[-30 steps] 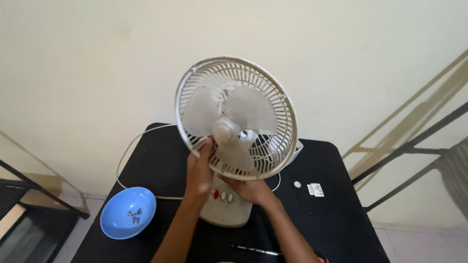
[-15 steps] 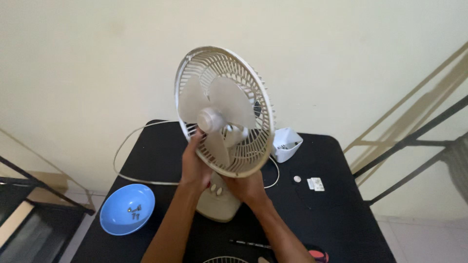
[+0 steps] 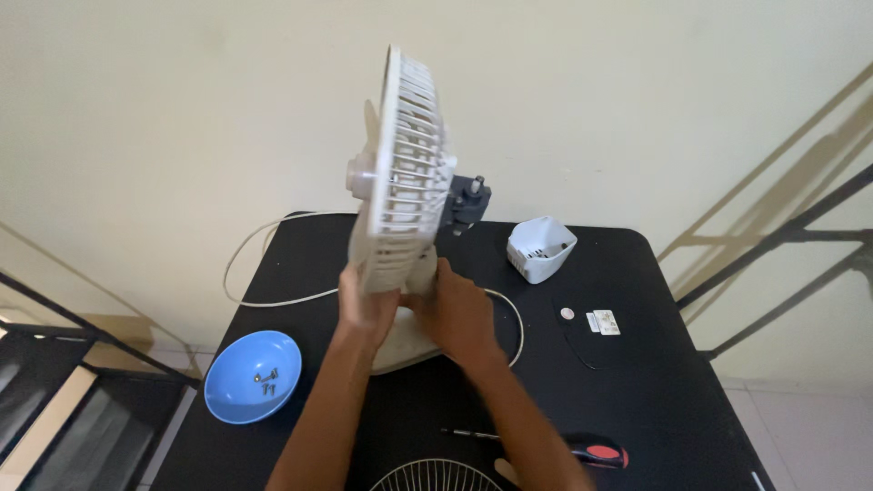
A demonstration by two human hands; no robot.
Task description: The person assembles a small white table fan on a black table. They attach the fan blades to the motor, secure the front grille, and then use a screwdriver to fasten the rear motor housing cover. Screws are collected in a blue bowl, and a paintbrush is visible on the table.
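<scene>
Black table point(image 3: 637, 400) carries fan point(image 3: 400, 182), blue bowl point(image 3: 252, 375), white cap point(image 3: 540, 248), screwdriver point(image 3: 546, 443)

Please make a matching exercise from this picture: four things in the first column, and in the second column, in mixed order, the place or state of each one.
Things:
1. blue bowl
2. fan
3. white cover
4. screwdriver

Places or states:
A. lies at the near edge of the table, to the right of the arms
B. held near its stem by the left hand and the right hand, seen edge-on
C. stands at the back of the table, right of the fan
D. sits at the table's left side, with small screws in it

Pairs: 1-D, 2-B, 3-C, 4-A
</scene>
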